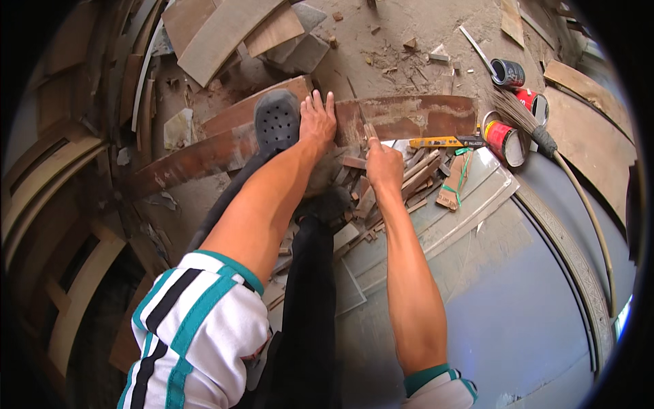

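Observation:
A long reddish-brown plank lies across in front of me, worn and pale in patches. My left hand rests on it, fingers stretched out, beside my foot in a dark clog that stands on the wood. To the right, my right hand is closed round the wooden handle of what looks like a hand saw. Its thin blade is seen nearly edge-on and meets the plank just right of my left hand. How deep the blade sits in the wood I cannot tell.
Wood offcuts and a tied cardboard piece lie beneath the right arm. A yellow-and-black tool, open cans and a broom are at right, near glass sheets. Boards are piled at far left.

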{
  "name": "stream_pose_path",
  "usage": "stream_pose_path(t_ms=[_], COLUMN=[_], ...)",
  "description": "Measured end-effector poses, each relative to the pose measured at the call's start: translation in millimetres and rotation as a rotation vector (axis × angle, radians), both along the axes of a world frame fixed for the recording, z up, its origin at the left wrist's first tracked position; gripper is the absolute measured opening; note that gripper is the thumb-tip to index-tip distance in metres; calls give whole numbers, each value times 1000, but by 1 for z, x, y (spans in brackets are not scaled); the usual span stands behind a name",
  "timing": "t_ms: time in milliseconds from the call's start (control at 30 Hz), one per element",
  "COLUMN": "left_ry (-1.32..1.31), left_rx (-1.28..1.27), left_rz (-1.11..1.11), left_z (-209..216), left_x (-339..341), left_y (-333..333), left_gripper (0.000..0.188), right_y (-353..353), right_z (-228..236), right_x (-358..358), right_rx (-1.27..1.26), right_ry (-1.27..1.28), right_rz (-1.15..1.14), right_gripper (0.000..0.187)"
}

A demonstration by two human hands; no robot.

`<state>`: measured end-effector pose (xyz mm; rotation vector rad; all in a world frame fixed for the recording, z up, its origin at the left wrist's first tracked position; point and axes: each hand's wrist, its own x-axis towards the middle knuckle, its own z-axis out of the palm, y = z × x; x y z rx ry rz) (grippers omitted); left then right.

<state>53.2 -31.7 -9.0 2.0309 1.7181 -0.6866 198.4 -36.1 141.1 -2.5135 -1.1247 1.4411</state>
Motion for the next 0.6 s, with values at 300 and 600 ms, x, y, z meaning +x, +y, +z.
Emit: stream_pose_path(t_ms=[300,600], left_ry=[14,54], left_rx=[-20,7], left_rz=[17,-12], left_z=[20,0], left_x=[-14,-5], left_y=[11,4], left_gripper=[132,133], right_y=[-34,2], right_z=[81,9], right_x=[4,1], right_rx=[-132,-48], right_ry=[75,25], right_rz=[-157,49], right_gripper=[52,58])
